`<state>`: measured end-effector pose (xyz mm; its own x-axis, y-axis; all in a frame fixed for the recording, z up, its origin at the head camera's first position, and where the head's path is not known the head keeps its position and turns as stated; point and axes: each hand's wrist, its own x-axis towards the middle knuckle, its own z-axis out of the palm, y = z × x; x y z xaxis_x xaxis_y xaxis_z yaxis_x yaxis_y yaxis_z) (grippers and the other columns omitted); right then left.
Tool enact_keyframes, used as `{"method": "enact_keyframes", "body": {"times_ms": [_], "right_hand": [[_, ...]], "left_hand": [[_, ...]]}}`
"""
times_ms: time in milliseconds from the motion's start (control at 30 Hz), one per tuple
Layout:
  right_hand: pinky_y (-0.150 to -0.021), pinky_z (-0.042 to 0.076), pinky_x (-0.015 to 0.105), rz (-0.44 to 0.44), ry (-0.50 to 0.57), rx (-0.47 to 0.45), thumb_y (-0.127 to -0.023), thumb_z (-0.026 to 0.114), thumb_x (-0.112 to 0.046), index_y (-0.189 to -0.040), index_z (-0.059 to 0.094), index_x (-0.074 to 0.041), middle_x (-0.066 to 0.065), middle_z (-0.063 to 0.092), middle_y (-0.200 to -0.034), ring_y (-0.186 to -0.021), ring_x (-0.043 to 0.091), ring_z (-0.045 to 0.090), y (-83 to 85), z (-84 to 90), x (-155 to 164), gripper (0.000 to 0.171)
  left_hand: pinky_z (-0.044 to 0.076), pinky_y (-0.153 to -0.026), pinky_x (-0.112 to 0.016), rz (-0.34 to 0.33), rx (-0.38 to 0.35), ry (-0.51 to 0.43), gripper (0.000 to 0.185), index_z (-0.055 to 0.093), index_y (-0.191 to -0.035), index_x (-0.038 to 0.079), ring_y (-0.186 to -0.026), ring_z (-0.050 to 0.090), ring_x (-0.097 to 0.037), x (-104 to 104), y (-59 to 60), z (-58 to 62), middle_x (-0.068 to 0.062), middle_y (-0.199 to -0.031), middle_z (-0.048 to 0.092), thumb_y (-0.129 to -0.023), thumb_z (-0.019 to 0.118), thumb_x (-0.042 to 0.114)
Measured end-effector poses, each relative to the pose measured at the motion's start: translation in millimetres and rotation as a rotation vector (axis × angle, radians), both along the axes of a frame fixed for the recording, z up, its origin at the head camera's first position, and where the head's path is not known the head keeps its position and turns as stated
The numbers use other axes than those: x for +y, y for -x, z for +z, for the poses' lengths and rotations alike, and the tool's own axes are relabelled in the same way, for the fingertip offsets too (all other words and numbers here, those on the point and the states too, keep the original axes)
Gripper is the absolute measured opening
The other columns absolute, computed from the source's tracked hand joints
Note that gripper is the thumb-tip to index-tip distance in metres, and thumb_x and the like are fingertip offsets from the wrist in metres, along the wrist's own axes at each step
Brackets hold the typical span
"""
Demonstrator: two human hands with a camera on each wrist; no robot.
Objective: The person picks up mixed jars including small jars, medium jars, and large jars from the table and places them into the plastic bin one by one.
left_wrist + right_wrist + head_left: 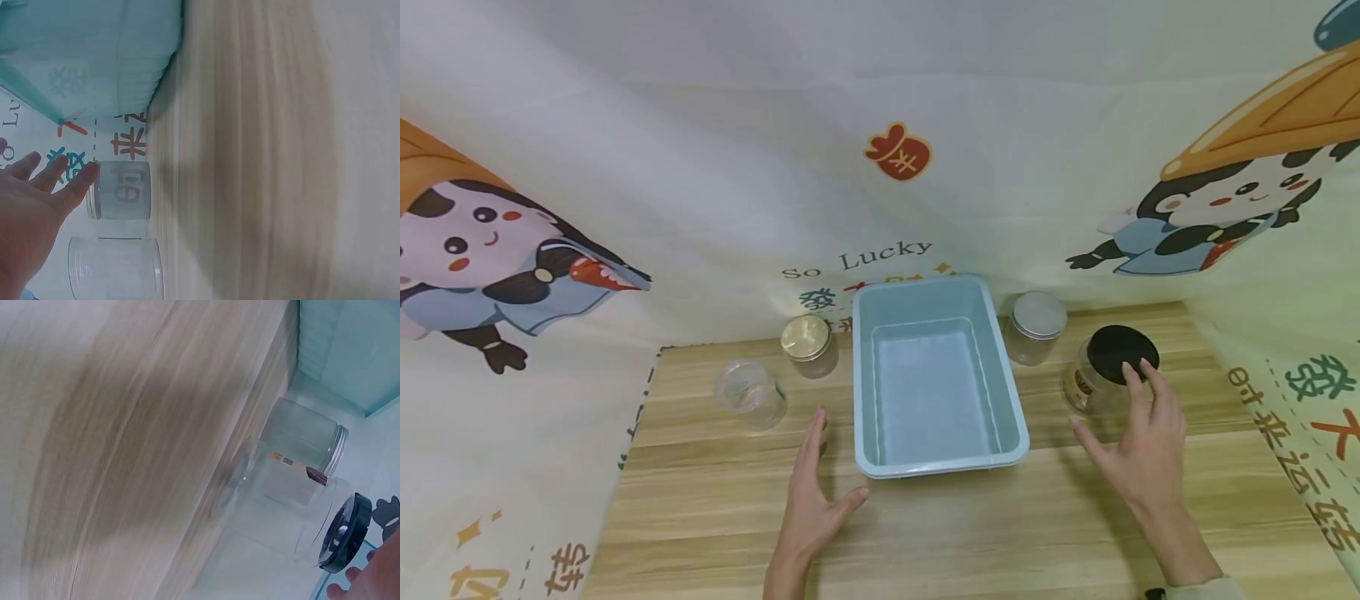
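Note:
My right hand (pixel 1150 450) reaches toward a clear jar with a black lid (pixel 1122 354), its fingertips over the lid's near edge. In the right wrist view the fingers lie beside the black lid (pixel 350 532); contact is hard to tell. My left hand (pixel 811 500) hovers with spread fingers in front of a lidless clear jar (pixel 752 396) and a jar with a gold lid (pixel 808 343), holding nothing. A light blue plastic bin (pixel 936 392) stands between the hands. Just right of it is a jar with a silver lid (pixel 1036 327).
The wood-grain table (pixel 970 542) carries all of these. A printed white cloth (pixel 737 167) with cartoon figures and lettering hangs behind and along both sides. The bin's front rim lies close to the left thumb.

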<state>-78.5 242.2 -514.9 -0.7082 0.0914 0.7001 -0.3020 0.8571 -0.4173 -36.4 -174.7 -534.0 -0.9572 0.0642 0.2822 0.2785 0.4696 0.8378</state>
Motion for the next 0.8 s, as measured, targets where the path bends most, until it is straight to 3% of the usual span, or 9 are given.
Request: {"method": "enact_keyframes", "body": {"times_ms": [133,467,667,800], "right_hand": [[-0.092,0.033,0.072,-0.017,0.005,0.021,-0.082,0.053,-0.075,-0.138,0.051,0.001,0.03,0.045,-0.142,-0.12,0.055,0.045,1.9,-1.6,0.9,0.094],[-0.089,0.034,0.072,-0.024,-0.002,0.014,-0.084,0.053,-0.073,-0.138,0.051,0.002,0.029,0.044,-0.144,-0.12,0.055,0.046,3.4,-0.3,0.1,0.093],[-0.089,0.033,0.072,-0.03,0.009,-0.042,-0.085,0.051,-0.074,-0.141,0.047,0.002,0.028,0.041,-0.147,-0.122,0.054,0.043,3.2,1.8,1.7,0.095],[-0.089,0.032,0.073,-0.041,0.027,-0.062,-0.085,0.052,-0.074,-0.143,0.045,0.002,0.029,0.039,-0.147,-0.122,0.056,0.042,3.4,2.2,2.9,0.096]], "left_hand": [[0.031,-0.11,-0.057,-0.001,-0.003,-0.01,0.119,0.017,-0.16,0.019,-0.144,0.031,-0.033,5.6,2.7,2.6,-0.002,-0.165,0.019,-0.067,0.085,0.049],[0.033,-0.109,-0.056,-0.012,0.004,-0.053,0.118,0.019,-0.16,0.016,-0.144,0.03,-0.032,5.2,5.6,1.3,0.0,-0.165,0.018,-0.069,0.083,0.055],[0.034,-0.11,-0.053,-0.027,0.007,-0.066,0.117,0.019,-0.16,0.015,-0.143,0.031,-0.039,7.6,5.5,0.2,0.0,-0.165,0.018,-0.069,0.086,0.047],[0.034,-0.111,-0.049,-0.024,0.007,-0.054,0.117,0.019,-0.159,0.012,-0.143,0.031,-0.036,10.4,6.1,-0.2,-0.003,-0.164,0.019,-0.069,0.086,0.044]]}}
